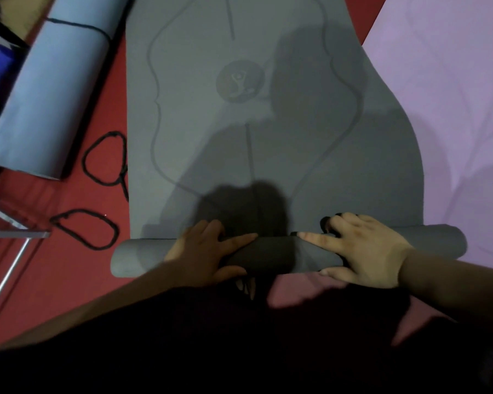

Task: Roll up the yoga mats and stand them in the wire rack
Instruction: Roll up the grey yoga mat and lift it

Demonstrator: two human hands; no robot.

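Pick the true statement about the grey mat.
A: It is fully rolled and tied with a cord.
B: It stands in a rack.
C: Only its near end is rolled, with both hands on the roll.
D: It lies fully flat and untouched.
C: the grey mat is rolled only at its near end, where the left hand and right hand rest on it; the rest lies flat.

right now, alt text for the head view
The left hand and right hand rest on the roll at the near end of a grey yoga mat on a red floor. A rolled blue mat lies upper left, a lilac mat at right.
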